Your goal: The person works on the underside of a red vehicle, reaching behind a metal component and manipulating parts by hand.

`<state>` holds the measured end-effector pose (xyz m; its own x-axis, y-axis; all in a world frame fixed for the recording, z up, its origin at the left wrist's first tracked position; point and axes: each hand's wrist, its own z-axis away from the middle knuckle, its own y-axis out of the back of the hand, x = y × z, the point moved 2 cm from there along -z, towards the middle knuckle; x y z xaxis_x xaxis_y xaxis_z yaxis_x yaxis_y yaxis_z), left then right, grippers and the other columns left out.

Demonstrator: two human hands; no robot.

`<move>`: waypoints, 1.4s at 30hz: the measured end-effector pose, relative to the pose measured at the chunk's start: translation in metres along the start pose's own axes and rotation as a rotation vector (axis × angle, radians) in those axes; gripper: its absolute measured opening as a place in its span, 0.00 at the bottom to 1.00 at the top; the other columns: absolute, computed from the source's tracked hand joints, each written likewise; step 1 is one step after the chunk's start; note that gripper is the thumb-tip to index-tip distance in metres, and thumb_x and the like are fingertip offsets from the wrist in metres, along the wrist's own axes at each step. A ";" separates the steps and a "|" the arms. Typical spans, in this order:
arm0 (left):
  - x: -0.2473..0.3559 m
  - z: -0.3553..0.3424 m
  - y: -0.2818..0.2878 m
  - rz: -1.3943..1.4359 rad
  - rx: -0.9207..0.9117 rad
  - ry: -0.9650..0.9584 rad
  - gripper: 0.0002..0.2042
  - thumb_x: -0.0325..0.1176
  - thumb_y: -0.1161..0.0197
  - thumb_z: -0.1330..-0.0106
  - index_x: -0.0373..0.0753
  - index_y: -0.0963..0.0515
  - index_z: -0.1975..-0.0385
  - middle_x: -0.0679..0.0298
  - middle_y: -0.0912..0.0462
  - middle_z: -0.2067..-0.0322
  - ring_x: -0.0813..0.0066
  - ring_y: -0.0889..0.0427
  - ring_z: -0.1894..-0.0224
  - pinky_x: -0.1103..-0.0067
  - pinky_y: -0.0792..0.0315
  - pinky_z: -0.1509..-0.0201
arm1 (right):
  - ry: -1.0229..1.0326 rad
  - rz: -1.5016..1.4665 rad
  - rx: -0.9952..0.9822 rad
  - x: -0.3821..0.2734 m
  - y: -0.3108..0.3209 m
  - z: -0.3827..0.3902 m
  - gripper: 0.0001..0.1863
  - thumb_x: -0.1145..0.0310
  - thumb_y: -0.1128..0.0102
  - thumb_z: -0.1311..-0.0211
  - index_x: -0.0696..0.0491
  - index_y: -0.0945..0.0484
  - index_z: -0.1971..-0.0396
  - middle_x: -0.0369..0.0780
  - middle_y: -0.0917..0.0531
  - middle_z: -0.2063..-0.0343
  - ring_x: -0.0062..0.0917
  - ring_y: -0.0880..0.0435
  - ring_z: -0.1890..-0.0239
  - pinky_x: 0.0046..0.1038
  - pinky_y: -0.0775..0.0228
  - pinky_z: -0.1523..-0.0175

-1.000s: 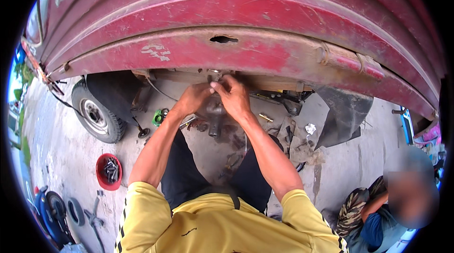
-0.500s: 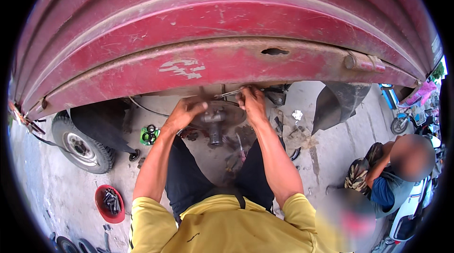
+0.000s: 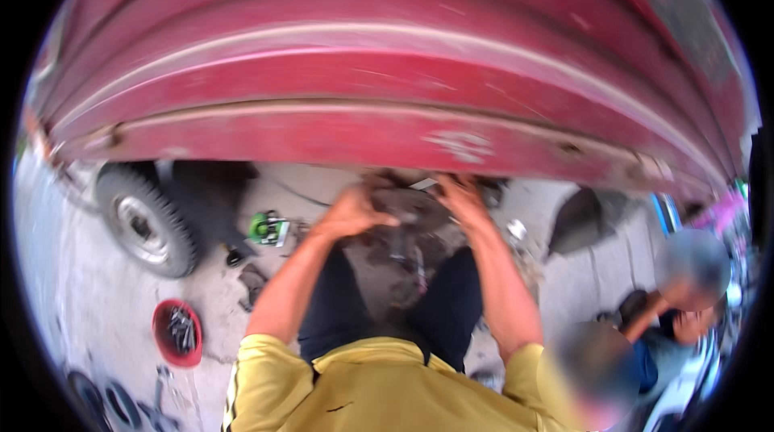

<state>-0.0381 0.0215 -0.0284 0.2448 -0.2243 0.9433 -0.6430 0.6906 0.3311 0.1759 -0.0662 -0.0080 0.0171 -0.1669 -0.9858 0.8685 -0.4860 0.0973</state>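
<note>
Since half a second ago the view has swung, so the pale scuff on the red panel now sits right of centre instead of left; both hands are again held apart under the panel's lower edge. The slim metal tool (image 3: 423, 183) lies between them, just below that edge, its right end at the right hand (image 3: 461, 196). It looks like a short, pale, straight strip, its finer shape lost to blur.

The right hand, towards four o'clock from the tool, has bent fingers that appear to pinch that end. The left hand (image 3: 353, 212), towards eight, has its thumb spread from its fingers, with nothing visible held; some fingertips blend into the shadow. Both forearms rise from the lower edge and angle inward.

At seven o'clock from the tool, near the left thumb, stands a dark, greasy metal cylinder (image 3: 397, 248). The red panel (image 3: 339, 137) spans twelve o'clock, ribbed, painted and worn, its scuff (image 3: 459, 146) between one and two.

Farther out, a treaded black tyre (image 3: 173, 226) on a pale rim stands near nine o'clock, with a green item (image 3: 262, 227) closer in. A red bowl (image 3: 174, 359) of dark metal pieces rests at eight on the grey floor (image 3: 121, 303). A black flap (image 3: 588, 222) hangs just past three; a co-worker (image 3: 645, 323) sits at four.
</note>
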 end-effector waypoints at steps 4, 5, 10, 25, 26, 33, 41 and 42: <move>-0.004 -0.008 -0.017 0.072 -0.040 -0.231 0.35 0.37 0.18 0.55 0.30 0.22 0.45 0.51 0.15 0.52 0.62 0.17 0.51 0.69 0.25 0.47 | -0.103 -0.106 -0.047 0.026 0.034 -0.012 0.24 0.58 0.35 0.32 0.56 0.25 0.43 0.38 0.20 0.54 0.24 0.21 0.51 0.26 0.24 0.46; -0.005 -0.011 -0.020 0.081 -0.074 -0.220 0.32 0.37 0.18 0.55 0.29 0.21 0.49 0.50 0.15 0.54 0.59 0.17 0.52 0.68 0.25 0.49 | -0.093 -0.105 -0.067 0.042 0.048 -0.023 0.26 0.61 0.34 0.34 0.55 0.27 0.40 0.38 0.21 0.53 0.24 0.22 0.49 0.26 0.23 0.49; 0.001 -0.007 -0.022 -0.108 0.012 -0.295 0.30 0.36 0.20 0.56 0.30 0.21 0.51 0.48 0.15 0.57 0.53 0.16 0.52 0.67 0.25 0.48 | -0.149 0.092 -0.143 0.021 0.054 -0.029 0.06 0.64 0.43 0.33 0.51 0.24 0.63 0.32 0.25 0.79 0.11 0.36 0.85 0.16 0.49 0.82; 0.015 0.005 -0.013 -0.079 0.008 -0.152 0.23 0.39 0.20 0.53 0.29 0.18 0.62 0.52 0.18 0.76 0.63 0.17 0.70 0.67 0.27 0.66 | -0.216 0.149 -0.188 0.041 0.061 -0.054 0.04 0.70 0.39 0.40 0.51 0.22 0.66 0.30 0.30 0.79 0.12 0.37 0.84 0.17 0.48 0.82; 0.009 0.002 -0.014 -0.102 0.005 -0.131 0.23 0.39 0.20 0.53 0.29 0.18 0.62 0.52 0.18 0.76 0.63 0.17 0.70 0.67 0.27 0.66 | -0.215 0.149 -0.182 0.042 0.059 -0.054 0.04 0.70 0.38 0.40 0.51 0.22 0.66 0.30 0.30 0.79 0.12 0.38 0.84 0.16 0.49 0.82; 0.004 -0.001 -0.018 -0.111 0.003 -0.146 0.23 0.39 0.21 0.53 0.28 0.18 0.62 0.52 0.18 0.77 0.64 0.17 0.71 0.66 0.27 0.66 | -0.112 0.277 -0.083 0.037 0.055 -0.048 0.05 0.70 0.38 0.38 0.54 0.20 0.65 0.31 0.27 0.78 0.13 0.36 0.83 0.21 0.45 0.79; 0.002 -0.005 -0.019 -0.014 -0.035 -0.157 0.31 0.36 0.20 0.55 0.29 0.22 0.49 0.50 0.14 0.64 0.63 0.15 0.59 0.69 0.24 0.55 | 0.187 0.323 -0.128 -0.007 0.023 -0.018 0.08 0.70 0.40 0.32 0.60 0.23 0.66 0.32 0.26 0.79 0.15 0.34 0.78 0.24 0.43 0.72; 0.007 -0.001 -0.017 -0.013 -0.047 -0.159 0.33 0.36 0.20 0.55 0.29 0.22 0.48 0.49 0.14 0.62 0.62 0.15 0.57 0.69 0.23 0.53 | 0.193 0.281 -0.111 -0.011 0.018 -0.009 0.08 0.70 0.40 0.31 0.61 0.24 0.66 0.32 0.26 0.79 0.15 0.34 0.77 0.24 0.42 0.71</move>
<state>-0.0246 0.0093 -0.0269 0.1326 -0.3363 0.9324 -0.6050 0.7177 0.3449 0.1957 -0.0655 0.0031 0.3468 -0.1103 -0.9314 0.8650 -0.3464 0.3631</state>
